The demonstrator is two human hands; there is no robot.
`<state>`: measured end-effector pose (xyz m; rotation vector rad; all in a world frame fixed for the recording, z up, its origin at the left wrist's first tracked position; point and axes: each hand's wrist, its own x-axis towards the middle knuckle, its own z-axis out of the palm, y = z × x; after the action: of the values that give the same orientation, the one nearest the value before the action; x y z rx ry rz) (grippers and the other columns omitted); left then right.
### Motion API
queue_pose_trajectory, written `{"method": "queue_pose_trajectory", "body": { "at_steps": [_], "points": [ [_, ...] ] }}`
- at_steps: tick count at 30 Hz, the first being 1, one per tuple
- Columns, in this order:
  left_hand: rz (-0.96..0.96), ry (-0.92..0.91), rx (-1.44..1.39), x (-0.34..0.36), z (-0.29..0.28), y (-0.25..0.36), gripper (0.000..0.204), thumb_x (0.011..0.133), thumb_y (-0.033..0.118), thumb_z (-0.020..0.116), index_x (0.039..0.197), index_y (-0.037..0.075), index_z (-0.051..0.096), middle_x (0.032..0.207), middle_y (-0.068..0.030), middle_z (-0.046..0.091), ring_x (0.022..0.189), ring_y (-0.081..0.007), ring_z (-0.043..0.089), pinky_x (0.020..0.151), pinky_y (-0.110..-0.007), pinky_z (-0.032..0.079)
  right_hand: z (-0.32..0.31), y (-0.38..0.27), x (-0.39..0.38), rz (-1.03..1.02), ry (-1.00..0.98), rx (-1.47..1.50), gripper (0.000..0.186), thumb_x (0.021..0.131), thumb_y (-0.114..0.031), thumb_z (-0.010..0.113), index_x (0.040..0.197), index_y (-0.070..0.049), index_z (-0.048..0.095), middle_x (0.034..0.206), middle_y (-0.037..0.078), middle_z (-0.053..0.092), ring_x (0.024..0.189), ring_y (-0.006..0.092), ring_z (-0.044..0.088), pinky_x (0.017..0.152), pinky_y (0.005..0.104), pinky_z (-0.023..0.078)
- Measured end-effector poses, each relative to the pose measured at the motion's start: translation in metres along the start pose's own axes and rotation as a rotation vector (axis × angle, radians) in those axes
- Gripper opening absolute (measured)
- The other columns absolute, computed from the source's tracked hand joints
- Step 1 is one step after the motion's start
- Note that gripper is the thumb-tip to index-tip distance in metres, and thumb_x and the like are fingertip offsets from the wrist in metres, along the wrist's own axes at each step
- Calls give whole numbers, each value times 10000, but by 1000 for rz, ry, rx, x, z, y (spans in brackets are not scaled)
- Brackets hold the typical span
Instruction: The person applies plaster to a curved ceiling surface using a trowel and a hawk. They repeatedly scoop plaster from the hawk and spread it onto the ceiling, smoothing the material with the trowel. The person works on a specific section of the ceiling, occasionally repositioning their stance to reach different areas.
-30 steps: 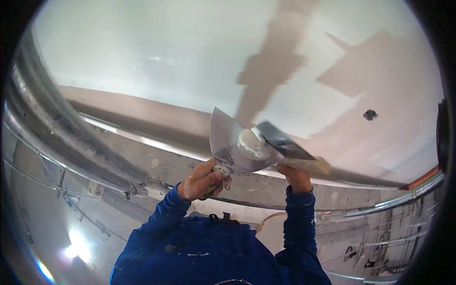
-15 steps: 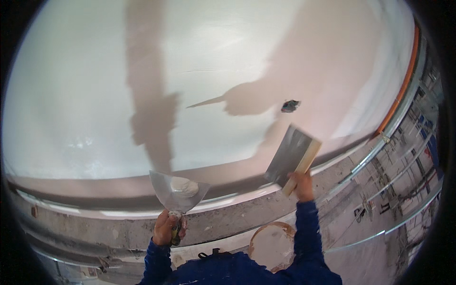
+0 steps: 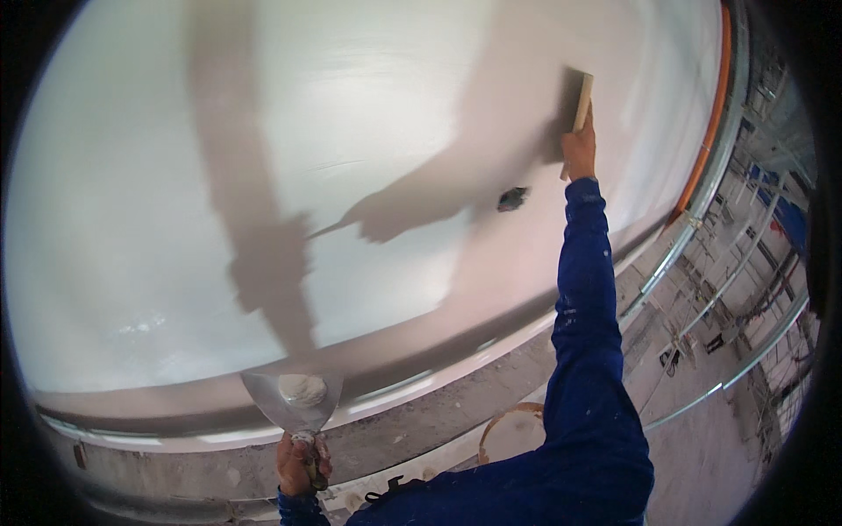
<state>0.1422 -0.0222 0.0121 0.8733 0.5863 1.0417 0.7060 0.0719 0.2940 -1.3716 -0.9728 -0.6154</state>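
My left hand (image 3: 301, 463) is closed round the handle of a wide putty knife (image 3: 274, 399), low in front of me. On its flared metal blade sits a mound of pale filler (image 3: 302, 389). My right arm is stretched up and forward. The right hand (image 3: 579, 152) grips the wooden back of a plastering trowel (image 3: 574, 98), which is against or very near the white wall (image 3: 368, 114); contact cannot be made out. Just below and left of that hand, a ragged dark hole (image 3: 512, 199) opens in the wall. Shadows of my arms and tools fall across the surface.
A round bucket (image 3: 513, 431) of pale material stands below, partly hidden by my right arm. An orange pipe (image 3: 709, 140) runs along the wall's right edge. Beyond it are metal rails (image 3: 675, 254) and a cluttered lower floor. A concrete ledge (image 3: 386, 451) follows the wall's foot.
My right hand has carried the trowel up and forward to the wall, above the hole. The left hand and putty knife sit slightly lower and further left in view.
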Motion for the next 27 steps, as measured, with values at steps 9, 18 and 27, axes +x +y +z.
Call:
{"method": "queue_pose_trajectory", "body": {
  "at_steps": [9,18,27],
  "points": [
    [-60,-63,-19,-15,-56,43,427,822,312,507,1087,4,375,645,-109,502,446,-159,472,388,-267,398,75,-119,-102,-71,24,-53,792,624,86,420,1353,-153,226,1192,260,391,1119,401,390,947,410,337],
    [-121,-84,-4,-43,-100,64,489,806,367,529,1087,-5,381,635,-101,504,450,-158,477,394,-257,400,153,-275,-220,51,-41,-137,898,609,12,545,1369,-263,153,1300,269,248,1107,476,338,889,562,310],
    [9,-51,36,-77,-118,76,438,826,335,495,1070,-10,378,645,-104,517,439,-154,477,387,-249,398,189,-407,-320,-54,-267,-73,872,635,31,539,1380,-172,132,1328,291,164,1137,502,266,852,603,242]
  ]
}}
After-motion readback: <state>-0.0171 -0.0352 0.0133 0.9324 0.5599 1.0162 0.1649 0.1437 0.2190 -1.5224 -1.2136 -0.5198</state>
